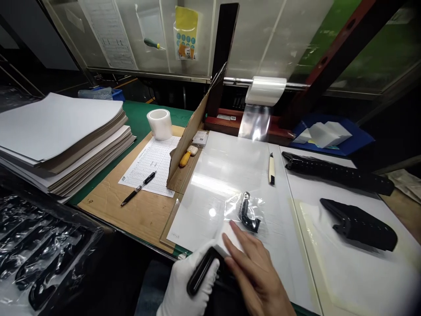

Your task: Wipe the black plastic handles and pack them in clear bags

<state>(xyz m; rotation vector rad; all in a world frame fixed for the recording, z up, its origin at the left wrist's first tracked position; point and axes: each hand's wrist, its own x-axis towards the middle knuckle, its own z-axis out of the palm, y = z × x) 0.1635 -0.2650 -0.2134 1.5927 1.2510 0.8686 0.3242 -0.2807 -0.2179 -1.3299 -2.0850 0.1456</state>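
left gloved hand [189, 278] curled round black part [203, 273] | part lies at nine o'clock from right bare hand [255, 272] | long axis toward one o'clock | left nearer | right's fingers extended beside white piece [233, 237], grip cannot be told

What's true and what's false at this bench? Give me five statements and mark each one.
1. The left hand holds a black part. True.
2. The right hand is gloved. False: the right hand is bare.
3. The pen lies on the paper stack. False: the pen lies partly on the printed sheet.
4. The bagged part lies left of the cutter. True.
5. The tape roll stands right of the cardboard. False: the tape roll stands left of the cardboard.
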